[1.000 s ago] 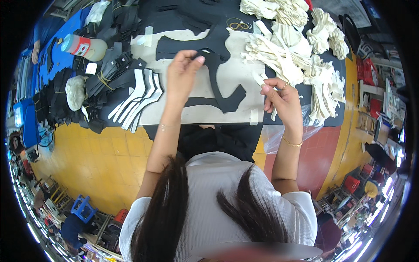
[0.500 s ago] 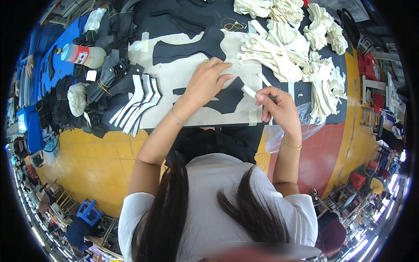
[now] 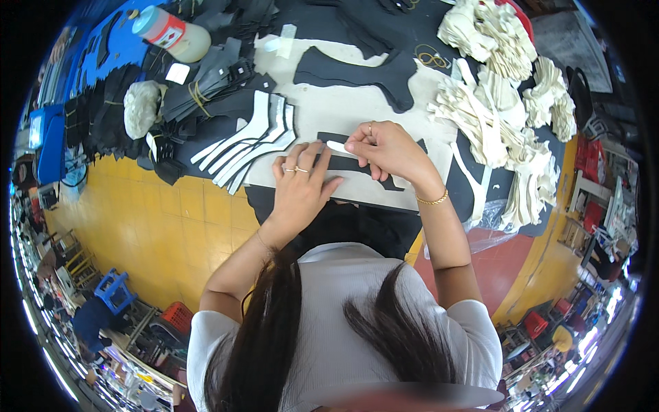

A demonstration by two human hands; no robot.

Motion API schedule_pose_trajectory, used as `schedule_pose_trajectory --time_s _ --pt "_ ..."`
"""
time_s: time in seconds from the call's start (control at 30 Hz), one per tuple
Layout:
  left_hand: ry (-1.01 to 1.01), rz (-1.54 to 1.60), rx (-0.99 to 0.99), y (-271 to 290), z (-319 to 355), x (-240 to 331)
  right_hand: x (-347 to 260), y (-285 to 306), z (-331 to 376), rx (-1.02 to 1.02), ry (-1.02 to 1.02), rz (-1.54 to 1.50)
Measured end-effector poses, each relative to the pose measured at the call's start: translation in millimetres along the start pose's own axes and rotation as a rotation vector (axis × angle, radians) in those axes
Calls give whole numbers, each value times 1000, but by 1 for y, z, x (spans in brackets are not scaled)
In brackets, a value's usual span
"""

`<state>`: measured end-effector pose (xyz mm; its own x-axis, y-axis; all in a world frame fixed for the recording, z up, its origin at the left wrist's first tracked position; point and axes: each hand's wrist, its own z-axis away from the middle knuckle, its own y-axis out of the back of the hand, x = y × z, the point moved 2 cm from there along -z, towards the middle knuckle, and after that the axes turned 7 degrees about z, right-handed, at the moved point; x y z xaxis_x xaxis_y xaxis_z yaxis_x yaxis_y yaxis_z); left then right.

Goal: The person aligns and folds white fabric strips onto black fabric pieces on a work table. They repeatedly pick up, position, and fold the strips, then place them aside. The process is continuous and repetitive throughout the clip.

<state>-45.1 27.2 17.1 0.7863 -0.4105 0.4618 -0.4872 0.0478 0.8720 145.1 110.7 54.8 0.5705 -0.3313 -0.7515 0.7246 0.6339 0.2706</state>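
Note:
My right hand [image 3: 392, 152] pinches a small white strip [image 3: 338, 147] between thumb and fingers, holding it over the left end of a black cut piece [image 3: 343, 163]. That piece lies on a pale sheet near the table's front edge, partly covered by my right hand. Beside its left end rests my left hand [image 3: 301, 180], fingers stretched and apart, the fingertips close to the strip's tip. To the left, several curved black pieces with white faces [image 3: 261, 141] lie fanned out. A stack of larger black pieces [image 3: 353, 72] lies beyond my hands.
Bundles of cream fabric pieces [image 3: 473, 113] cover the table's right side, with a clear plastic bag [image 3: 491, 226] at its edge. At the left are tied black bundles [image 3: 213, 86], a white fluffy clump [image 3: 142, 110] and a bottle with a red label [image 3: 171, 34]. Rubber bands [image 3: 431, 56] lie farther back.
My right hand has carried the white strip leftward to the black piece. My left hand has come back from the larger black stack to the smaller piece's left end. The view has shifted.

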Motion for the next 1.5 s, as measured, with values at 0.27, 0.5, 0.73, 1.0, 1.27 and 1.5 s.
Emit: schedule_pose_trajectory --time_s 0.27,0.5,0.73,1.0,1.27,1.5 --pt "11 -25 17 -8 6 -2 -9 -9 -31 -1 -5 151" --pt "12 -7 8 -9 7 -4 -7 -10 -34 47 -54 158" --pt "18 25 25 -9 7 -4 -7 -10 -35 60 -57 167" --pt "16 23 31 -7 4 -2 -7 -10 -35 65 -50 165" --pt "34 -5 3 -3 -1 1 2 -3 -17 115 -35 94" --pt "56 -59 -8 -4 -5 6 19 20 14 269 46 315"
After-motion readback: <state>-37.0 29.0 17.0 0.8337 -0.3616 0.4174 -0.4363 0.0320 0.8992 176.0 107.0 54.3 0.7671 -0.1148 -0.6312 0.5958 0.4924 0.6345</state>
